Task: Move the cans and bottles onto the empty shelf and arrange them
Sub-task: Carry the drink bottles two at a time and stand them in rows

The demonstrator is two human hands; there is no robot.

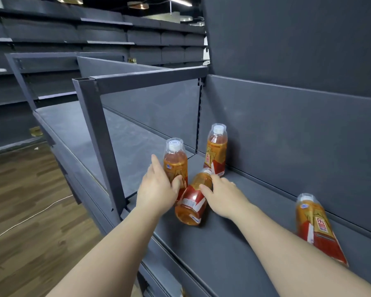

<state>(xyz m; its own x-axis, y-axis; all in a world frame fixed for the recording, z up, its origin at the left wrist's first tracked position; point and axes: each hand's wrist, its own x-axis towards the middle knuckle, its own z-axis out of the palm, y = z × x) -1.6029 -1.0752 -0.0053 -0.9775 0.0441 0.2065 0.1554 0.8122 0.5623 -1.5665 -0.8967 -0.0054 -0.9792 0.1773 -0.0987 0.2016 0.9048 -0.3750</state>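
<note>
While the left hand point(156, 187) grips an upright bottle point(176, 160), the right hand point(224, 197) clasps a fallen bottle point(192, 203) at the shelf's point(234, 243) left end. Full, smooth plastic: likely heavy and slippery; grasp mid-label.

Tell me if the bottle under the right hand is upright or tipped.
Tipped. The tea bottle lies on its side on the shelf, base toward the camera; the right hand grips its neck end.

Right forearm point(287, 243) covers part of the far-right bottle point(315, 221) (label print blurred).
</note>
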